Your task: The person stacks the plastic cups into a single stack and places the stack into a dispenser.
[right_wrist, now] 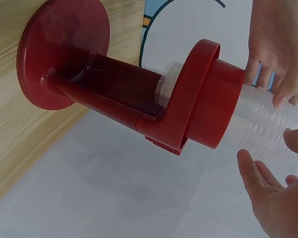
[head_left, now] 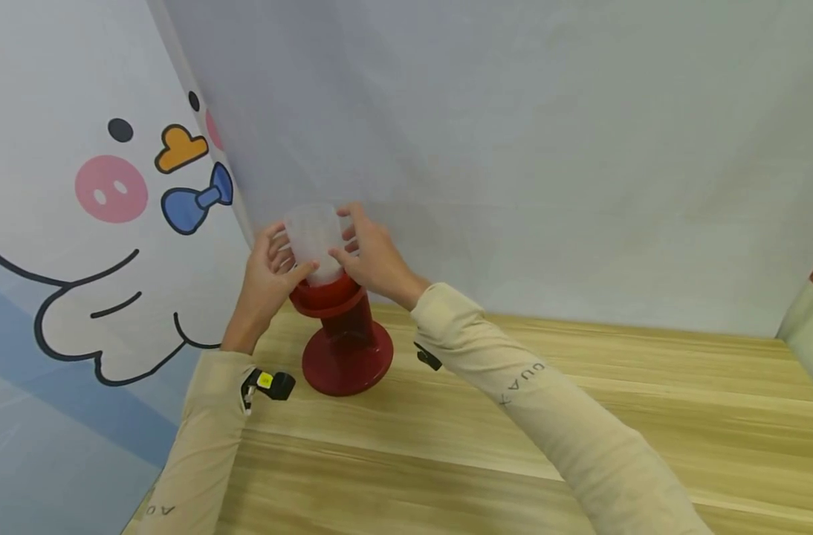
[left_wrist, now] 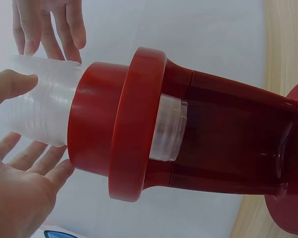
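Note:
A stack of translucent plastic cups (head_left: 313, 234) stands in the ring at the top of a red cup dispenser (head_left: 348, 357). My left hand (head_left: 266, 275) is around the left side of the stack, its thumb across the front. On the other side my right hand (head_left: 376, 256) holds the stack, thumb in front and fingers along the side and back. Both hands sit just above the red collar (left_wrist: 99, 119). Below the ring, the lower end of the cups (left_wrist: 169, 128) shows in the left wrist view, and also in the right wrist view as a pale rim (right_wrist: 168, 84).
The dispenser's round base (right_wrist: 64, 54) rests on a wood-grain table (head_left: 513, 446). Close behind hangs a pale grey cloth (head_left: 513, 148). At the left is a panel (head_left: 39, 89) with a cartoon duck print, near my left hand.

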`<state>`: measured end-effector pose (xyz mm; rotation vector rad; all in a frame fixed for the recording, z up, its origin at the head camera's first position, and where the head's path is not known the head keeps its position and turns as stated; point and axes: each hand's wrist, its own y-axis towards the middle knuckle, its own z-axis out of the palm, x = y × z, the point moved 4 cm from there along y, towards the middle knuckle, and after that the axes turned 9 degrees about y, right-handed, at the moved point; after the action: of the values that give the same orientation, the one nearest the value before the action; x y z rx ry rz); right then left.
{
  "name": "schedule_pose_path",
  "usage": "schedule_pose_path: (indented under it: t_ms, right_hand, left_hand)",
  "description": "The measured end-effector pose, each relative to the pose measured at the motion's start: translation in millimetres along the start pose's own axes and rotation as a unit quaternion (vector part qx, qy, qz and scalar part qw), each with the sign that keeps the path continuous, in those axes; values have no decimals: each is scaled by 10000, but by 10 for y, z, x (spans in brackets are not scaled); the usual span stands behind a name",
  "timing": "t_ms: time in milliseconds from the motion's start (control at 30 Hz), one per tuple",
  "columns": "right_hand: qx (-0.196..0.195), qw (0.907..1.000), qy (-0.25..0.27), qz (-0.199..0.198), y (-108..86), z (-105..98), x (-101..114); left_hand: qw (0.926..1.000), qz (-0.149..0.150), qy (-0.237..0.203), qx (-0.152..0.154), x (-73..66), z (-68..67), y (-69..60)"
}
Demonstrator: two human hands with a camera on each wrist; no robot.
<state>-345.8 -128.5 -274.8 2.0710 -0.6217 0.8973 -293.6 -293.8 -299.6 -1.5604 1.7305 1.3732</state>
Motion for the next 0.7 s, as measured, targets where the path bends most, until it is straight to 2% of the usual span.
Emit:
schedule_pose_path:
  t_ms: [167,367,567,700]
  right_hand:
    - [129,9998,80,148,-27,22,-33]
    - [253,9995,-29,179,-60,75,-64]
    - [186,9996,-195,20,-73,97,-75]
    - [147,9995,-272,-64,-80,115,-86]
  left_hand:
    - [9995,-112,289,79,-168,26,-87]
    - [9971,-257,712,52,-186,32,-146]
    - [9970,-252,735,17,-113,35,-134]
    - [9969,-289,736,-4,28,31,-98]
